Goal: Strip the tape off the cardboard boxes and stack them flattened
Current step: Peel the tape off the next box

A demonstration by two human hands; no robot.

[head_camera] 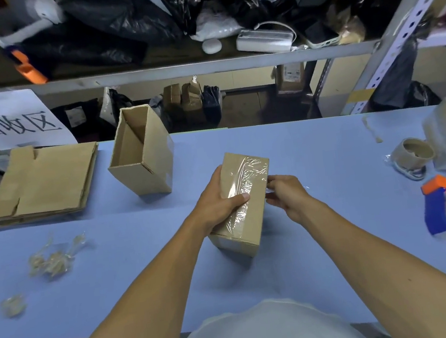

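From the head view, the left hand [221, 200] clamps the small brown cardboard box [241, 203] mid-bench while the right hand's [285, 193] grip pinches its glossy clear tape [242, 187] at the edge — light, stiff card; thin, clingy film — best peeled from that edge.

Single head-worn wide-angle view, looking forward and steeply down. Close over both forearms; left hand [217, 200] and right hand [287, 196] sit mid-frame. Blue table [313, 157] spreads around them; shelving [176, 70] rises beyond the hands. Edges bow outward.
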